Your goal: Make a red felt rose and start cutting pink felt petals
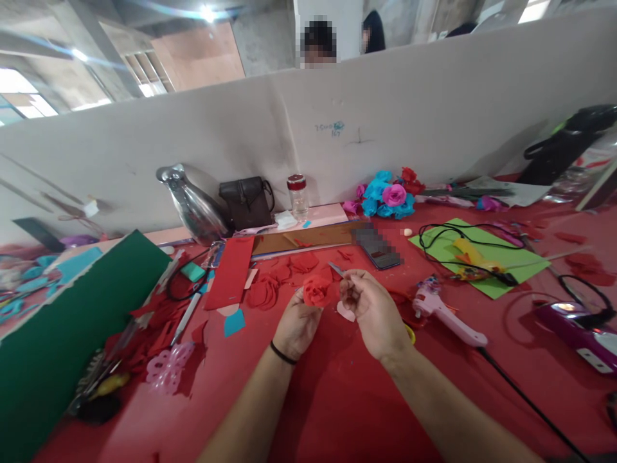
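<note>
My left hand (297, 326) has its fingers pinched on the red flower (317, 291) above the table (332, 418); my right hand (375, 312) clamps a metal tool (336, 268). Around, I see petals (261, 292), a phone (380, 251) and a glue gun (448, 316).

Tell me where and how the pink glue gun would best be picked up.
Probably mid-handle, from above on its near side, with the right hand once that has put down the thin metal tool. The pink glue gun lies on the table, its slim handle slanting toward the near right; gripping there keeps fingers off the bulkier head and clear of the black cord.
</note>
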